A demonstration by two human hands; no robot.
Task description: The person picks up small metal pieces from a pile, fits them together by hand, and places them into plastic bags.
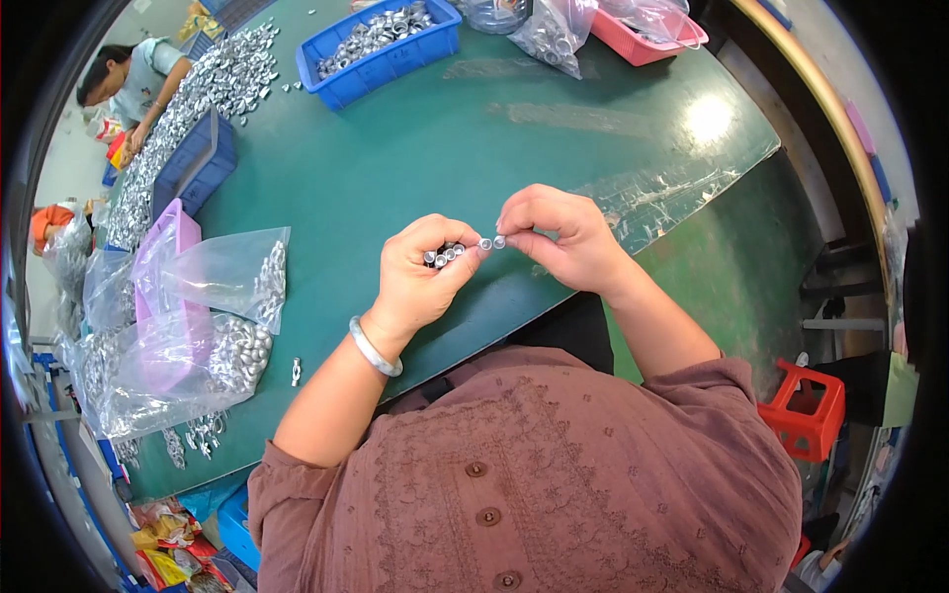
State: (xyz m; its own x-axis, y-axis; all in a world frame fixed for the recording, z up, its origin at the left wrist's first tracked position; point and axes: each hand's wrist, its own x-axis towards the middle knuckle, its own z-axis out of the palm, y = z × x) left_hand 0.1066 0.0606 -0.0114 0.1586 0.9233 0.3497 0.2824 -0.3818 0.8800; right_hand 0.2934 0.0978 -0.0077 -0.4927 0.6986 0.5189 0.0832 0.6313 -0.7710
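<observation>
My left hand (415, 277) is closed above the green table (395, 158). Several small shiny metal pieces (443, 258) with round faces sit in its curled fingers. Another round metal piece (485, 244) is pinched between that thumb and forefinger. Close beside it, my right hand (561, 235) pinches a similar round metal piece (500, 241) in its fingertips. The two pieces are side by side and seem to touch; whether they are joined is too small to tell.
Left on the table, plastic bags (237, 361) of metal parts lie around a purple tray (170, 232). A blue bin (381, 67) of parts and a pink basket (647, 42) stand at the back. A person (148, 84) works by a heap of parts (222, 74). A red stool (806, 410) stands right.
</observation>
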